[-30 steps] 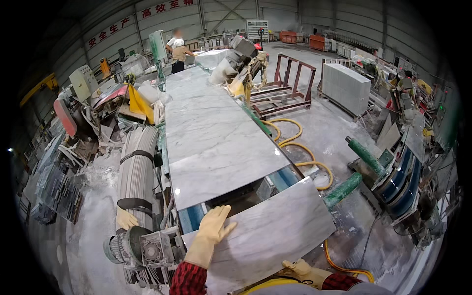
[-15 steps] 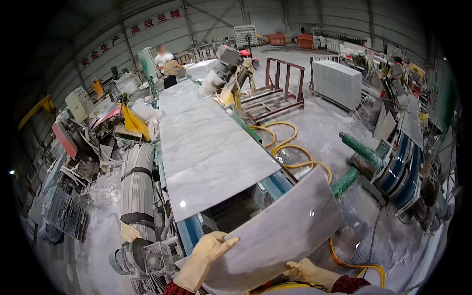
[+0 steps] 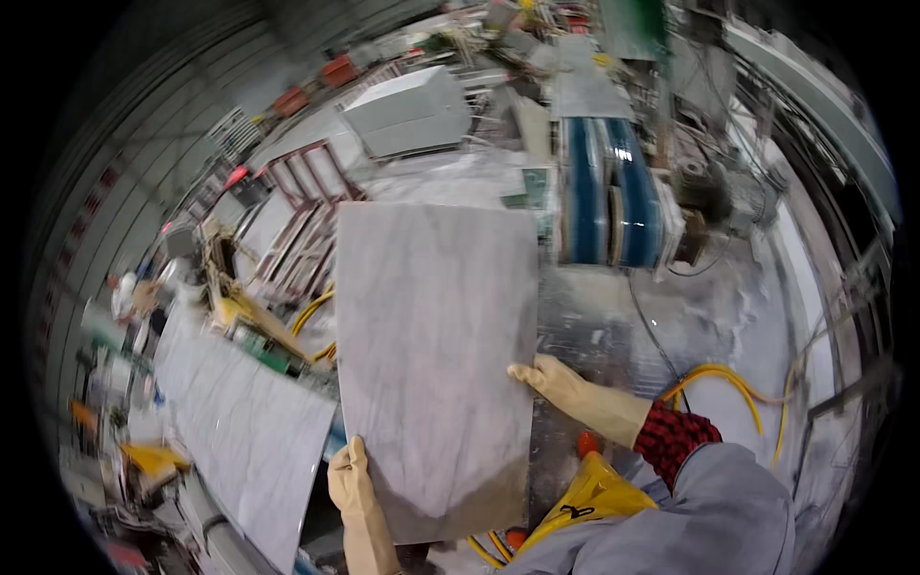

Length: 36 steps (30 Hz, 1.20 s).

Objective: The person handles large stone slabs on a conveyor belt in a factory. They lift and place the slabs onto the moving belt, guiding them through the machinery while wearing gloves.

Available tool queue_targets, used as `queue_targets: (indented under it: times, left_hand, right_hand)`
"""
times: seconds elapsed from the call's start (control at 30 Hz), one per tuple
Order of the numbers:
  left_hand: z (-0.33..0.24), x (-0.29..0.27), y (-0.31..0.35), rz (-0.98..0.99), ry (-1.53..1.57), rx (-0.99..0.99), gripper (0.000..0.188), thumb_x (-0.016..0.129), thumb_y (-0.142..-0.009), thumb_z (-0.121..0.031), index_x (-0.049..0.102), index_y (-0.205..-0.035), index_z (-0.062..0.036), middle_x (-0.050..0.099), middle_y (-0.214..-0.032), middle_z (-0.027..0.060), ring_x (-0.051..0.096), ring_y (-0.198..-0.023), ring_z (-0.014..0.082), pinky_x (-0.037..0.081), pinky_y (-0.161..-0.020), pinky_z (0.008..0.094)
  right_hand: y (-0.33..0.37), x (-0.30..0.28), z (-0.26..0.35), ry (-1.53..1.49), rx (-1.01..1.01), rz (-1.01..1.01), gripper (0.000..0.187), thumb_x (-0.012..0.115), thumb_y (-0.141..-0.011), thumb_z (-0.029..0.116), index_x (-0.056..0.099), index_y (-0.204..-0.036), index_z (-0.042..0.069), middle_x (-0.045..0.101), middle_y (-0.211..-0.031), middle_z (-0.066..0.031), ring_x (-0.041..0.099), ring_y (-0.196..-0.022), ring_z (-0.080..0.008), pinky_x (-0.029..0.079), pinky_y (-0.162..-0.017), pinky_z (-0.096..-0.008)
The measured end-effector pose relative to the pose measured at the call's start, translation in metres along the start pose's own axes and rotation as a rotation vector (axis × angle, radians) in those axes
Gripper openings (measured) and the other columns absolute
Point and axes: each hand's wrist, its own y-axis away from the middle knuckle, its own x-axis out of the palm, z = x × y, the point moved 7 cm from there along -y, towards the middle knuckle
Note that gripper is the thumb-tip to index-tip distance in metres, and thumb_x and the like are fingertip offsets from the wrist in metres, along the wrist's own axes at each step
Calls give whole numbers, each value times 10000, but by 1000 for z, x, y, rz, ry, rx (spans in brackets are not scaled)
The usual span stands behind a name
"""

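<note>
Swung away from the end of the long conveyor and turned toward the right, the pale veined slab (image 3: 436, 335) is now held up in front of the body, its long sides running away from the wearer. With that turn, the long slab (image 3: 235, 422) is brought over to the left of the view, and the blue-banded machine (image 3: 632, 192) is brought up beyond the right edge.

For a steady carry, the load is best shared evenly between both sides, the sheet kept close, and the turn made slowly with the feet (a broad thing like this is easily twisted at one corner). Its far corners are best watched, and the yellow hose (image 3: 714, 368) on the floor (image 3: 599, 316) is best stepped around.

Now the hands: the lower left edge is pinched by the left hand (image 3: 352, 474), thumb laid on the face, forearm raised from the bottom of the view. Higher up, the right edge is gripped by the right hand (image 3: 556, 379), its forearm slanted in from the lower right in a checked sleeve (image 3: 676, 436). Fingers behind the sheet are hidden; whether its bottom edge is propped cannot be told.
</note>
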Motion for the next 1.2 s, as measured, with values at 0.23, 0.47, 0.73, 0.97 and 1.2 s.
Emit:
queue_targets:
  times: [0.23, 0.47, 0.73, 0.97, 1.2]
  left_hand:
    - [-35, 272, -22, 251, 196, -185, 640, 612, -1109, -563, 778, -1149, 54, 754, -969, 80, 626, -824, 173, 524, -772, 347]
    - [-75, 411, 18, 475, 182, -382, 663, 598, -1109, -568, 744, -1273, 57, 767, -1130, 114, 690, -958, 217, 563, -809, 378]
    - [-68, 492, -5, 671, -254, -253, 663, 546, -1078, -599, 791, -1277, -16, 807, -1124, 156, 729, -1039, 267, 529, -935, 414]
    - [-96, 540, -56, 766, -348, -29, 707, 445, -1111, -595, 727, -1394, -11, 790, -1224, 189, 724, -1134, 322, 513, -1017, 447]
    - [-121, 586, -85, 886, -252, -11, 697, 446, -1119, -607, 739, -1389, -35, 795, -1249, 170, 725, -1164, 314, 514, -1038, 407]
  right_hand:
    - [-36, -218, 9, -60, 53, -507, 525, 720, -1056, 484, 769, -1222, -11, 776, -1115, -63, 685, -1040, -161, 542, -924, -316]
    - [-11, -348, -65, 67, 418, -741, 625, 763, -995, 527, 722, -1305, -13, 764, -1155, -73, 690, -1061, -186, 540, -943, -349]
    - [-18, -419, -172, 41, 359, -717, 627, 551, -1103, 372, 572, -1442, -154, 641, -1507, -241, 573, -1449, -364, 427, -1232, -432]
    - [-79, -464, -219, -204, 461, -798, 835, 641, -1000, 522, 502, -1574, -70, 583, -1569, -210, 537, -1480, -334, 417, -1219, -438]
    - [-77, -466, -130, -225, 577, -806, 567, 382, -1167, 218, 381, -1682, -19, 390, -1745, -194, 394, -1599, -326, 296, -1338, -472]
